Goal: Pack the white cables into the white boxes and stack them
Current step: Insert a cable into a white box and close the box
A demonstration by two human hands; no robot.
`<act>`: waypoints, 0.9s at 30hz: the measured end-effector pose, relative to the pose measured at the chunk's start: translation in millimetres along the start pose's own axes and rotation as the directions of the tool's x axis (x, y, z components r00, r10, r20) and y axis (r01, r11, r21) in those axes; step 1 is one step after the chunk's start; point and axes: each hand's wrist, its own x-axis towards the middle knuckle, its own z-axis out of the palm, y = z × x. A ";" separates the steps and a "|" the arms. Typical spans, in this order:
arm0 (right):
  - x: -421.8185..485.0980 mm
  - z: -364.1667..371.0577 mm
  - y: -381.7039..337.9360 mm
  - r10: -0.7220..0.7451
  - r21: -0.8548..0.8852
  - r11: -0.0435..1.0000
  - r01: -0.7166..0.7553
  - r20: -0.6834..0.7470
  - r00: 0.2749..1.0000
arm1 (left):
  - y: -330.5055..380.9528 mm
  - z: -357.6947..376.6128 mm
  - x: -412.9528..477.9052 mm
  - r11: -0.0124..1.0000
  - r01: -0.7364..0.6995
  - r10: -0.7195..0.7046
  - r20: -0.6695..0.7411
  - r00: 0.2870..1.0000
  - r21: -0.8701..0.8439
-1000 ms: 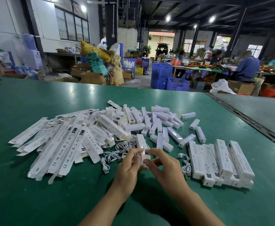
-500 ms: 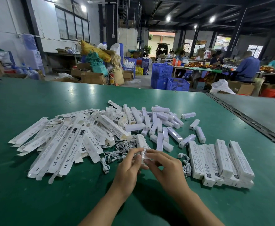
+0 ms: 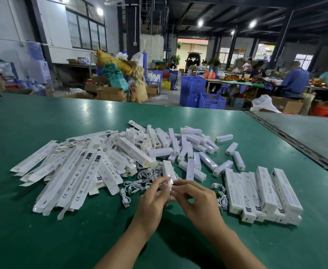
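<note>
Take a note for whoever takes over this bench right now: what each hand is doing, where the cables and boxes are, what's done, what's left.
Hands: left hand and right hand both pinch the near end of one small white box.
Cables: loose white cables lie just beyond the hands; more cables lie beside the finished stack.
Boxes: flat unfolded boxes are heaped at left.
Done: closed boxes are stacked at right.
Left: finish this box, stack it, then pack the remaining cables.
</note>
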 end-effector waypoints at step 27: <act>0.7 0.6 3.1 -0.007 0.059 0.998 0.005 0.025 1.000 | -7.0 3.4 0.9 1.000 -0.012 0.012 -0.027 1.000 -0.011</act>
